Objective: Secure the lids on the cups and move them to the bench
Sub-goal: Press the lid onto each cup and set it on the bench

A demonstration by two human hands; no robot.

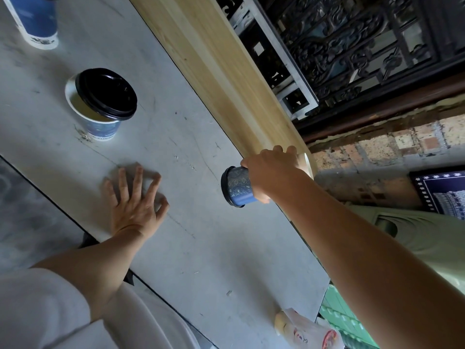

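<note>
My right hand point(270, 170) grips a blue patterned paper cup point(237, 187) with a black lid on it, held near the edge where the grey table point(191, 222) meets the pale wooden bench point(226, 66). My left hand point(137, 200) lies flat on the grey table with fingers spread and holds nothing. A second blue cup point(100, 127) stands on the table further off, its black lid point(107, 93) resting askew so part of the cup's rim shows. A third blue cup point(35, 18) stands at the top left corner, its top cut off by the frame.
Behind the bench are dark ornate metal grilles point(352, 46) and a brick wall point(392, 144). A plastic bag point(307, 331) lies at the table's near right corner. A pale green object point(415, 238) sits beyond the table's right edge.
</note>
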